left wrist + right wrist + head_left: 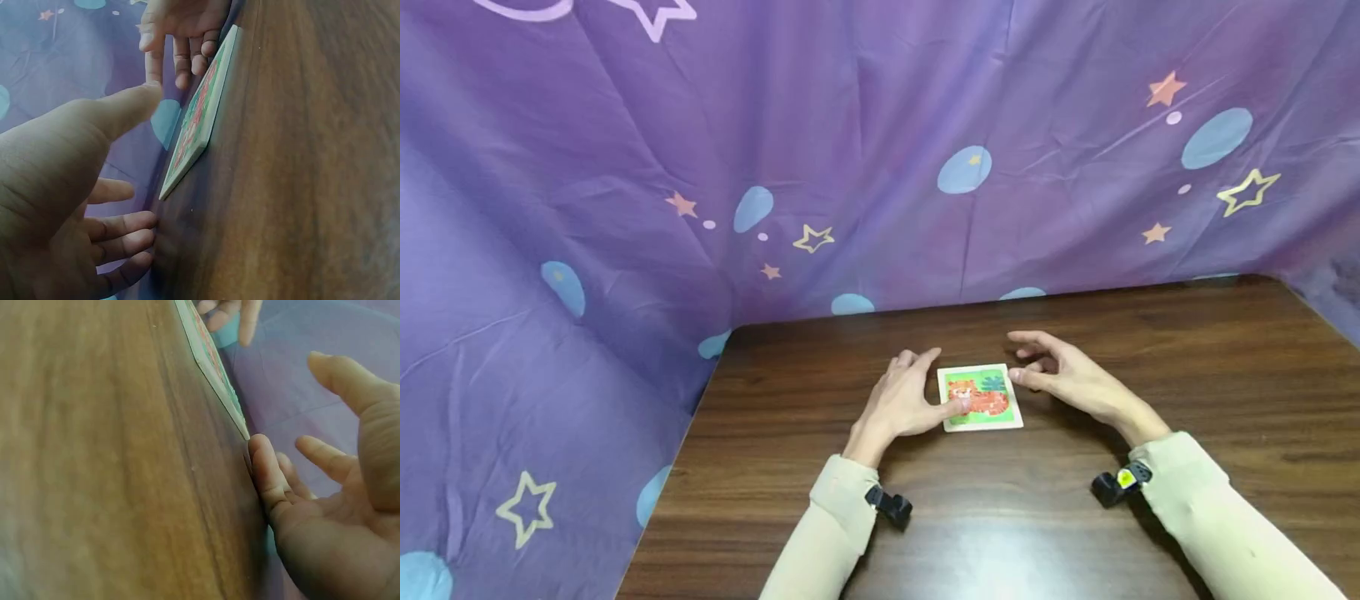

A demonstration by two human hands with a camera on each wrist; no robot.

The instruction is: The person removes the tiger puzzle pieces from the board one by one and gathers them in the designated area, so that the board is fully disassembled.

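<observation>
A flat square board (pixel 992 403) with a white border lies on the table; it shows an orange tiger and a blue-green plant on green. My left hand (pixel 901 402) is at its left side, the thumb stretched over the picture. In the left wrist view that thumb (pixel 128 109) stands apart from the board (pixel 203 115), and the other fingers are loosely extended. By the board's right edge is my right hand (pixel 1071 382), thumb and fingers spread and relaxed. The right wrist view shows its fingertips close to the board's corner; whether they touch it I cannot tell. Neither hand grips anything.
The dark brown wooden table (pixel 760 500) carries the board. A purple curtain (pixel 880 150) with stars and blue ovals hangs behind it and along the left. Black wrist cameras are strapped at both pale sleeves (pixel 1206 500).
</observation>
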